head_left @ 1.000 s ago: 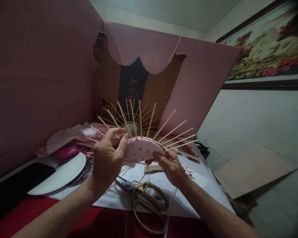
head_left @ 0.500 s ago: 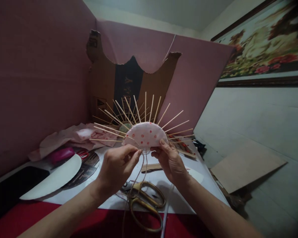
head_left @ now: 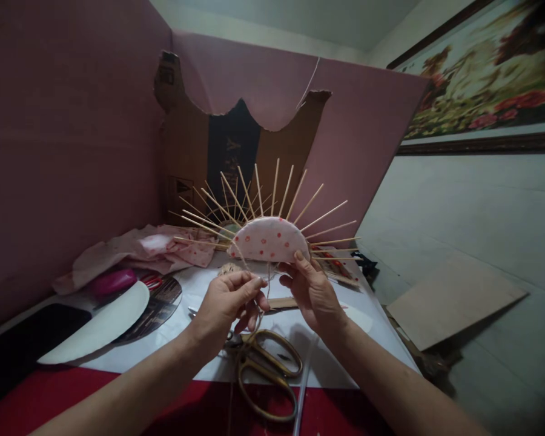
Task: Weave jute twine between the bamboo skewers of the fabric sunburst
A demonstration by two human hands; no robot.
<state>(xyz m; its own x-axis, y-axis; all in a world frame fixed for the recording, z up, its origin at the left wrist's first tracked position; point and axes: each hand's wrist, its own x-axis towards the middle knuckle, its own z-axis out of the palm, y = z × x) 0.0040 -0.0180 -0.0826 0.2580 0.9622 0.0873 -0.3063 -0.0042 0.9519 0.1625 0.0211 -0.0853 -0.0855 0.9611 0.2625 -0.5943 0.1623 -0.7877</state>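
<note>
Standing at the back of the white tabletop [head_left: 329, 366]: one torn-edged cardboard panel [head_left: 281, 157], brown, dark-banded. Next, raised above the tabletop: one half-round dotted fabric piece [head_left: 272, 239], wooden sticks [head_left: 275, 188] fanning from its curve, lower right corner gripped by the right hand [head_left: 315, 293]. Below: gold-handled scissors [head_left: 272, 375]. Lastly, brown twine [head_left: 269, 275], pinched in the left hand's [head_left: 236, 303] fingertips.

framed picture [head_left: 485, 100] on wall [head_left: 476, 212] — ragged cardboard [head_left: 234, 154] before pink panel [head_left: 366, 133]
</note>
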